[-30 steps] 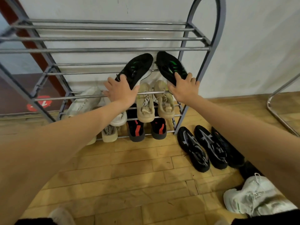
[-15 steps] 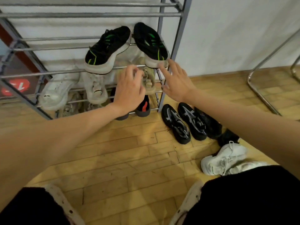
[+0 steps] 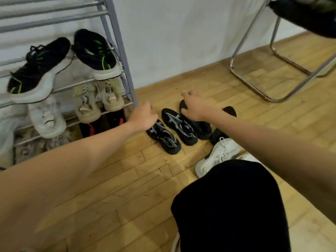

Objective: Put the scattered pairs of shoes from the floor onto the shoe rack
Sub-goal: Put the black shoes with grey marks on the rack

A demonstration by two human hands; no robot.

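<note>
**Both hands over the shoes on the floor**

A chair (image 3: 254,82) with a chrome tube frame stands to the right on the wood floor (image 3: 112,188), well apart from the rack (image 3: 116,46). The person's dark-clad knee (image 3: 231,206) fills the lower right and hides part of a white sneaker (image 3: 216,155) lying on the floor. Nothing lies between the hands and the black pair.

The rack stands against the white wall. On its bars: a black-and-green pair (image 3: 94,53) highest, toes tipped toward the wall; below it a beige pair (image 3: 91,104) and a white shoe (image 3: 45,119); lowest, a black-and-red pair (image 3: 101,124) and some pale shoes, too blurred to tell apart.

On the floor just beside the rack's right leg lies a black pair (image 3: 174,130) with grey markings, side by side; more black shoes (image 3: 203,124) lie just behind it. The nearer shoe of the pair has white lettering along its collar, too blurred to read surely.

The left hand (image 3: 143,117) hangs over the toe of the nearer black shoe, fingers loosely curled, holding nothing. The right hand (image 3: 192,106) is above the farther black shoes, fingers relaxed and spread, holding nothing; whether either hand touches a shoe cannot be told.
</note>
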